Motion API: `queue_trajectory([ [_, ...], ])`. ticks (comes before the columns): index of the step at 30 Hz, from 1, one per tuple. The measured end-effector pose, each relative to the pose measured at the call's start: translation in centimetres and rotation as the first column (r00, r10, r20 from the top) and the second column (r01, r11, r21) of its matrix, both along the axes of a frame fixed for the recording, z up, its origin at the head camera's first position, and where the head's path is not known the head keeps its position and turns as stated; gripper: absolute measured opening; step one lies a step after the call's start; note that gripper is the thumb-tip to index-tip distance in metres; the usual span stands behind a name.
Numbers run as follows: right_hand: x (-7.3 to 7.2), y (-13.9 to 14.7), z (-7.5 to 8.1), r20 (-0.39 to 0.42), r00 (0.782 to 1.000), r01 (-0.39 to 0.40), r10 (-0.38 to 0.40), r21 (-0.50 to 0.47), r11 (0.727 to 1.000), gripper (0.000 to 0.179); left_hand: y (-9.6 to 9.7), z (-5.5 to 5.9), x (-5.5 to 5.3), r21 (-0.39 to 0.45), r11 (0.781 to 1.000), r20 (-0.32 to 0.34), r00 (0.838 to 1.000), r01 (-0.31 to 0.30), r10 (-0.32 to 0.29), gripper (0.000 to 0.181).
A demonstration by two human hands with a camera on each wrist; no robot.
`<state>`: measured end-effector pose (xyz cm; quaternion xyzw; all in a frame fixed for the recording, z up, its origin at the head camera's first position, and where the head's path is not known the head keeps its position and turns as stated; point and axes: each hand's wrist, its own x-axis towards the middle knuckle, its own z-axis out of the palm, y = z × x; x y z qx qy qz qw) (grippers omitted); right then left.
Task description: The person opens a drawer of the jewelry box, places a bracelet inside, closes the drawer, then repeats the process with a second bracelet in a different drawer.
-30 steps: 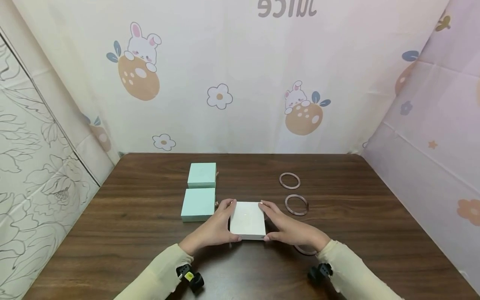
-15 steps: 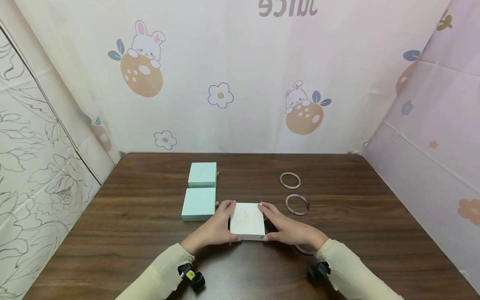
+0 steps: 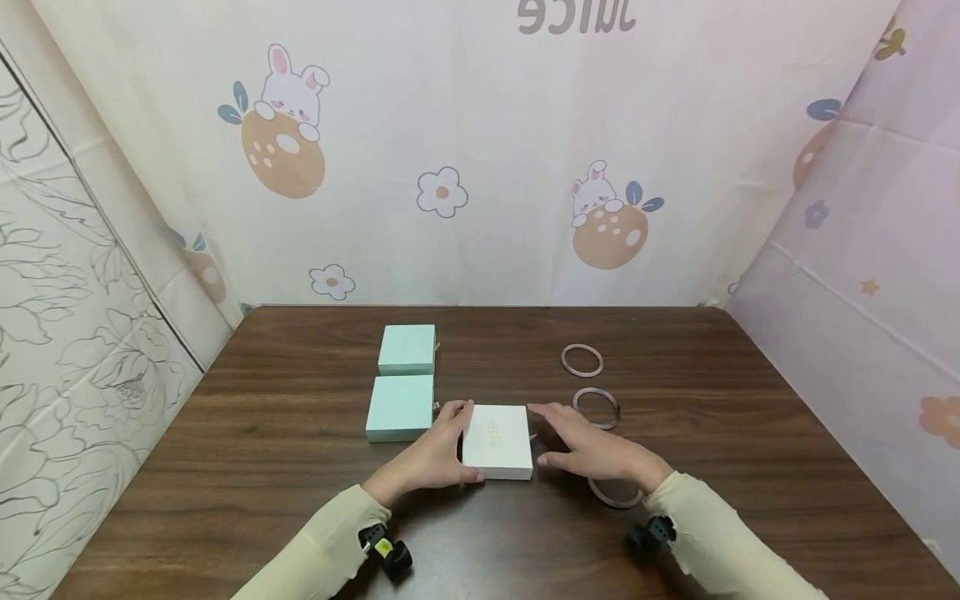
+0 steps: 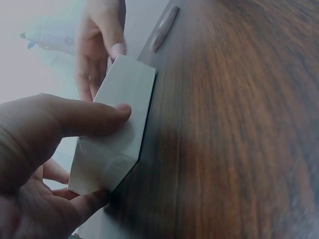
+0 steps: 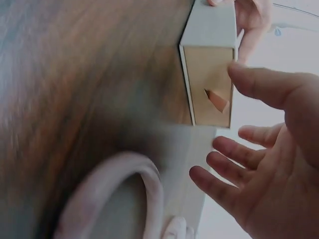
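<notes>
A small white box [image 3: 497, 442] lies on the table in front of the person. My left hand [image 3: 430, 457] grips its left side, thumb on the near face and fingers at the far edge; the left wrist view shows this hold on the box [image 4: 124, 89]. My right hand [image 3: 600, 450] is spread just off the box's right end, holding nothing. In the right wrist view that end shows a tan drawer front [image 5: 207, 69] with a small ribbon tab [image 5: 218, 101]. A pinkish bangle [image 3: 618, 506] lies partly hidden beneath the right wrist.
Two mint-green boxes [image 3: 401, 404] stand one behind the other to the left, with small tabs on their right sides. Two more bangles [image 3: 581, 347] lie right of the white box, the nearer one close behind the right hand. A patterned curtain [image 3: 510, 250] hangs behind the table [image 3: 247, 500].
My right hand has let go of the white box and drawn slightly to the right, its fingers opening. The left hand keeps its grip, and the box stays in nearly the same place.
</notes>
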<state>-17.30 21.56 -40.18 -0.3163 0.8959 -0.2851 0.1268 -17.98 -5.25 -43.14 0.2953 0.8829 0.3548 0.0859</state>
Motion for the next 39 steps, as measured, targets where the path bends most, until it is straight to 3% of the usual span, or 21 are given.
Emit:
queue_trajectory([
  [4, -0.2, 0.2, 0.3, -0.109, 0.991, 0.087, -0.082, 0.051, 0.995, 0.024, -0.1, -0.1, -0.1, -0.006, 1.0, -0.001, 1.0, 0.0, 0.0, 0.102],
  [6, -0.2, 0.0, 0.3, -0.148, 0.981, 0.135, -0.122, 0.078, 0.988, 0.013, -0.1, -0.2, -0.1, -0.007, 1.0, -0.001, 1.0, -0.002, 0.002, 0.102],
  [9, -0.3, -0.4, 0.0, -0.167, 0.971, 0.19, -0.169, 0.118, 0.975, 0.023, -0.1, -0.3, -0.1, -0.007, 1.0, -0.001, 1.0, -0.002, 0.002, 0.102],
  [15, -0.1, -1.6, -0.6, -0.188, 0.964, 0.218, -0.186, 0.167, 0.962, 0.033, -0.1, -0.5, 0.0, -0.006, 1.0, 0.002, 1.0, -0.005, 0.005, 0.101],
  [21, 0.0, -2.5, -1.1, -0.186, 0.964, 0.228, -0.19, 0.215, 0.95, 0.033, -0.1, -0.5, 0.1, -0.004, 1.0, 0.008, 1.0, -0.008, 0.008, 0.101],
  [28, -0.1, -3.1, -1.6, -0.158, 0.97, 0.213, -0.184, 0.193, 0.958, 0.028, 0.0, -0.4, 0.2, -0.006, 1.0, 0.013, 1.0, -0.008, 0.008, 0.102],
  [39, -0.2, -3.3, -1.6, -0.26, 0.955, 0.199, -0.143, 0.201, 0.959, 0.019, 0.1, -0.2, 0.1, -0.006, 1.0, 0.015, 1.0, -0.014, 0.014, 0.102],
])
